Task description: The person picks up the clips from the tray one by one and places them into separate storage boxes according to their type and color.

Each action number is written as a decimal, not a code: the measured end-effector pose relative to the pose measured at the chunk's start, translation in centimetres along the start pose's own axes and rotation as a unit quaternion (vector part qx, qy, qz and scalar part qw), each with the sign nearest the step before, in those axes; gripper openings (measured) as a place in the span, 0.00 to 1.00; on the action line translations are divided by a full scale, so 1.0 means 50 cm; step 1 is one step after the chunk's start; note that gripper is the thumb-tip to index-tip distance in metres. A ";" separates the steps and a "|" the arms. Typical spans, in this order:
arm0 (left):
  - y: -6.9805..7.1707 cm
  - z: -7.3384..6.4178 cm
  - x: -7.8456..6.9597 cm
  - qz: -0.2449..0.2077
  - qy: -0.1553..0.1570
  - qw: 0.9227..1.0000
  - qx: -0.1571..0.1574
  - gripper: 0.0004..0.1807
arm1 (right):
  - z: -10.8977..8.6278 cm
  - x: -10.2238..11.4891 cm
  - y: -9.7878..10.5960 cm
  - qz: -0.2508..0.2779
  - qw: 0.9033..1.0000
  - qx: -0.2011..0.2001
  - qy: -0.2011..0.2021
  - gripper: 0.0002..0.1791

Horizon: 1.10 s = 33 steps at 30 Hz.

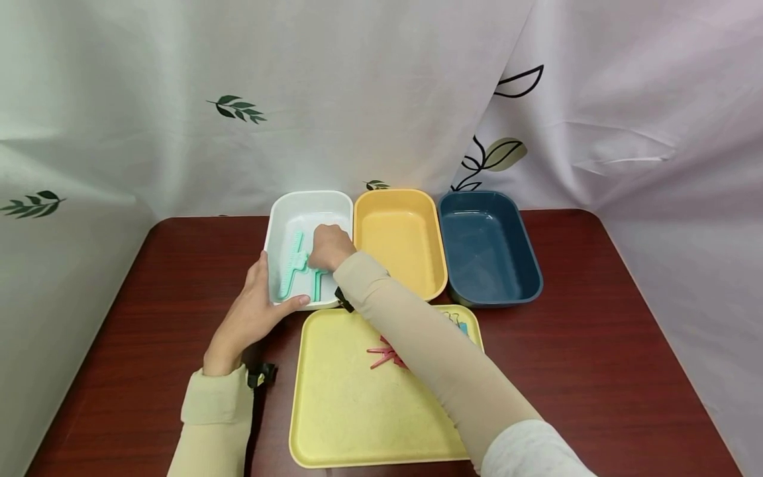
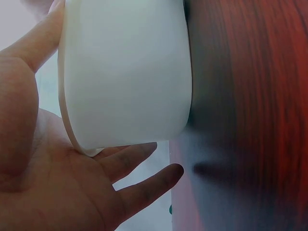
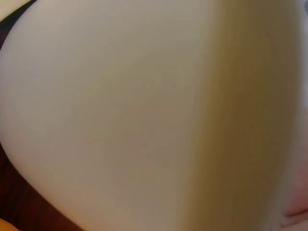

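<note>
In the head view, my left hand (image 1: 252, 310) holds the near left corner of a white bin (image 1: 275, 222). Its thumb lies over the front rim and its fingers along the outer left side; the left wrist view shows those fingers spread beside the bin wall (image 2: 127, 72). My right hand (image 1: 330, 247) is down inside the same bin with its fingers curled. A turquoise claw clip (image 1: 317, 286) sticks out from under it; the fingertips are hidden. Just left of that hand lies another toothed turquoise piece (image 1: 291, 273). A blurred sleeve (image 3: 120, 115) fills most of the right wrist view.
A yellow bin (image 1: 396, 232) and a dark blue bin (image 1: 489, 258) stand to the right of the white one. In front is a yellow tray (image 1: 352, 411) with pink clips (image 1: 386, 354) and blue binder clips (image 1: 462, 327), partly behind the right forearm. A patterned curtain (image 1: 357, 99) hangs behind.
</note>
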<state>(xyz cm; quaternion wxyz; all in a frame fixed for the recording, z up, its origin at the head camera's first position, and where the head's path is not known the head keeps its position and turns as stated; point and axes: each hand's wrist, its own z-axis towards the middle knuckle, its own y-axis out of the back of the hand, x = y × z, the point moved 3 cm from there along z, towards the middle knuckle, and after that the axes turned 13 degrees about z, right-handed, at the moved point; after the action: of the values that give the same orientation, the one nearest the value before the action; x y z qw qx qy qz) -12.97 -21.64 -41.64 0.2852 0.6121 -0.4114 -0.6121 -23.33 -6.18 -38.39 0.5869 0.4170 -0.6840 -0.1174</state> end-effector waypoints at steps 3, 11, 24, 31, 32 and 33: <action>0.000 0.000 0.001 -0.001 0.000 1.000 0.000 0.65 | 0.002 0.000 -0.003 -0.008 1.000 0.002 0.000 0.06; 0.000 0.000 0.001 0.001 0.002 1.000 0.002 0.65 | 0.000 0.003 -0.005 -0.037 0.999 0.018 -0.001 0.05; 0.001 0.001 0.000 0.004 0.006 1.000 0.007 0.66 | -0.005 0.006 -0.013 -0.087 0.995 0.048 0.003 0.06; 0.001 0.001 -0.001 0.004 0.004 1.000 0.005 0.66 | -0.010 0.007 -0.012 -0.108 0.993 0.042 0.008 0.06; 0.001 0.001 -0.001 0.003 0.004 1.000 0.004 0.66 | -0.011 0.007 -0.013 -0.112 0.993 0.043 0.008 0.06; 0.001 0.001 -0.001 0.003 0.004 1.000 0.004 0.66 | -0.012 0.007 -0.013 -0.115 0.992 0.045 0.007 0.06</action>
<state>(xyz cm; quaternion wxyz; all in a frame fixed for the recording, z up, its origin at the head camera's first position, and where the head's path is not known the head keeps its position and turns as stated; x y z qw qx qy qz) -13.03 -21.63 -41.58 0.2861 0.6142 -0.4141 -0.6078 -22.49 -6.64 -38.38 0.5553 0.5197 -0.6315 -0.1506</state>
